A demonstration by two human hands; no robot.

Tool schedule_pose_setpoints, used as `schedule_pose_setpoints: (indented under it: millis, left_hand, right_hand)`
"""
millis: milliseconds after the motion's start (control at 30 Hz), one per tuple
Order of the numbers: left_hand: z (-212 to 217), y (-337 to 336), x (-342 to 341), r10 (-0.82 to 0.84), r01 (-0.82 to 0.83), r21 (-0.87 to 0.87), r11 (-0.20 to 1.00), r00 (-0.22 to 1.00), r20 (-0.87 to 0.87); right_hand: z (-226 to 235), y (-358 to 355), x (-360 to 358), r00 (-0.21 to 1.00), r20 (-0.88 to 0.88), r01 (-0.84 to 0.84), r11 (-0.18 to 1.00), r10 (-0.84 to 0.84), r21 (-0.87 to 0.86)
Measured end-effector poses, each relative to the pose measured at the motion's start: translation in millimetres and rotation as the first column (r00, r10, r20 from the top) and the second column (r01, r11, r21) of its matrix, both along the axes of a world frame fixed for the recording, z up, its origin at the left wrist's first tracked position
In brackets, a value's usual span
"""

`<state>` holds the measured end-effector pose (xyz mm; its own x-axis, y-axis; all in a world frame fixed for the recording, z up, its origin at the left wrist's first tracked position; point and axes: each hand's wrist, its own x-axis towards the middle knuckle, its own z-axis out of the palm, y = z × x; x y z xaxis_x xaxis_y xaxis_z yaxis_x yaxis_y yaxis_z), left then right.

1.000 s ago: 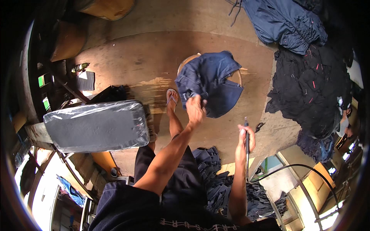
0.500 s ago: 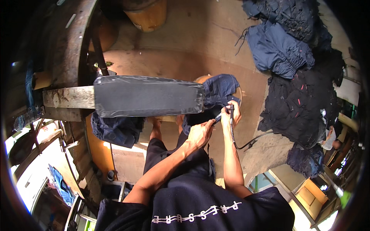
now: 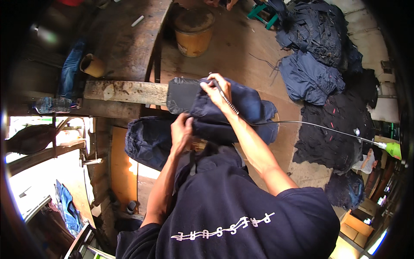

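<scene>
Dark blue trousers (image 3: pixel 241 101), likely jeans, are drawn over a grey padded board (image 3: pixel 181 96) wrapped in clear film, leaving only its left end bare. My right hand (image 3: pixel 219 88) is closed around a slim black handpiece (image 3: pixel 218 87) with a coiled sleeve, while its thumb and fingers also meet the upper edge of the trousers. Lower and to the left, my left hand (image 3: pixel 182 129) pinches the near edge of the cloth beside the board. A black cable (image 3: pixel 310 125) runs from the handpiece to a green fitting (image 3: pixel 392 150) at the far right.
A wooden plank (image 3: pixel 125 93) carries the board from a dark workbench (image 3: pixel 125 47). More dark cloth (image 3: pixel 146 140) hangs at the near left. Piles of dark garments (image 3: pixel 332 129) lie on the right. A bucket-like tub (image 3: pixel 194 34) and a green stool (image 3: pixel 263 15) stand at the back.
The trousers have been pulled leftward over the board, covering most of it. Both hands have moved left, the right one carrying the handpiece. The view has shifted too.
</scene>
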<state>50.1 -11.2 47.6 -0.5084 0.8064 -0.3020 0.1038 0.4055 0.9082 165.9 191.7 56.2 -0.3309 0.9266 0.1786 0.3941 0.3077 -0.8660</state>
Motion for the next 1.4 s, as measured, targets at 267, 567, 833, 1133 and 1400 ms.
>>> schedule_pose_setpoints:
  millis: [267,567,833,1133,1400]
  left_hand:
    - [-4.8,15.4,-15.8,0.017,0.186,0.203,0.961,0.696,-0.718]
    - [-31.4,72.8,-18.4,-0.421,0.368,-0.27,0.89,0.432,-0.797]
    - [-25.3,52.1,-95.6,-0.117,0.357,0.272,0.893,0.77,-0.628]
    - [-75.4,12.0,-362.6,0.346,-0.533,-0.132,0.836,0.697,-0.628]
    - [-7.8,17.8,-301.6,0.399,-0.312,0.257,0.915,0.801,-0.447]
  right_hand:
    - [-2.2,-7.0,63.7,0.993,0.048,0.095,0.977,-0.106,0.188]
    - [-47.9,19.7,105.8,0.97,0.226,-0.129,0.981,0.095,0.143]
    - [-42.5,29.8,122.9,0.966,0.255,-0.008,0.977,-0.049,0.215]
    - [-49.5,26.9,109.9,0.954,0.261,0.073,0.961,-0.145,0.266]
    - [-57.9,24.0,108.7,0.931,0.311,0.122,0.965,-0.193,0.233]
